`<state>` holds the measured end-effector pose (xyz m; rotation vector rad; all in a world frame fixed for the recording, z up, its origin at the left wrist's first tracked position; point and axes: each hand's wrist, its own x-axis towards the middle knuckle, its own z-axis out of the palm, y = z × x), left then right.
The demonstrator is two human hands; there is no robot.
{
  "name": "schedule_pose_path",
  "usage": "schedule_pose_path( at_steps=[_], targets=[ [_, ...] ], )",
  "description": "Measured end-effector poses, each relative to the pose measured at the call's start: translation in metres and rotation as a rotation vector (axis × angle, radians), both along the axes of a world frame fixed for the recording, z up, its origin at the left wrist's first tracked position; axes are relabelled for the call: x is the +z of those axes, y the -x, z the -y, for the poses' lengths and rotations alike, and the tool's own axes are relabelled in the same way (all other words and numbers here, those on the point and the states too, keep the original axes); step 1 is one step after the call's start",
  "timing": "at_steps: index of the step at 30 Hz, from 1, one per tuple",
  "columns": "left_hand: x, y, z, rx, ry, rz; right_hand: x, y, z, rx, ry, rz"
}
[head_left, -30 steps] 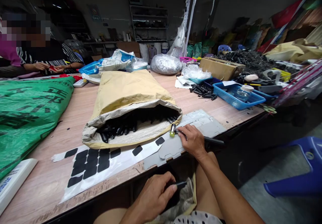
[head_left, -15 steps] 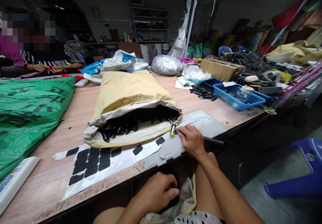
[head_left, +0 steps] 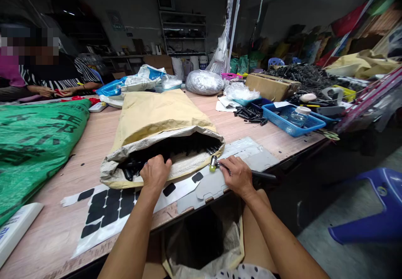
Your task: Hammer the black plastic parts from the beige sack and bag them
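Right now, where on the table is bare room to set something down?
Bare tabletop shows between the green sack and the kraft bag, and between that bag, the loose black parts and the grey cardboard. Crowded: the bag's mouth, by the left hand; the cardboard's near part, with the right hand and hammer; the far right, around the blue basket.

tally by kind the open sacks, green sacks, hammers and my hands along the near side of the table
open sacks: 2 (table sack, lap sack)
green sack: 1
hammer: 1
hands: 2 (left hand, right hand)
total: 6
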<state>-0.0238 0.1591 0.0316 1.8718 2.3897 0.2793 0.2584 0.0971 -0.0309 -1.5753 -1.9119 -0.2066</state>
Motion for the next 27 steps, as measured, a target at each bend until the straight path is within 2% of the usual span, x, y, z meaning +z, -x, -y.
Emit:
schedule_pose_path(
  at_steps=[3,8,12,14,16,22,27],
  targets=[
    [0.002,-0.001,0.013,-0.03,0.007,-0.003,-0.001,0.0,0.0,-0.003,0.002,-0.005],
    [-0.003,0.0,0.032,-0.217,-0.108,0.087,-0.002,0.0,0.0,-0.006,0.001,0.01],
    [-0.013,-0.01,0.04,-0.439,-0.224,0.301,-0.002,-0.001,0.0,-0.007,0.004,0.003],
    [-0.018,-0.019,0.043,-0.569,-0.22,0.347,-0.002,0.0,0.0,-0.006,0.005,0.001],
    [-0.023,-0.027,0.046,-0.644,-0.178,0.34,-0.001,0.0,0.0,-0.006,0.001,0.001],
    [-0.038,-0.034,0.05,-0.63,-0.137,0.425,-0.002,-0.001,0.0,-0.001,0.001,0.011],
    [-0.04,-0.032,0.047,-0.613,-0.137,0.51,0.001,-0.004,0.0,0.058,0.001,-0.025]
  ],
)
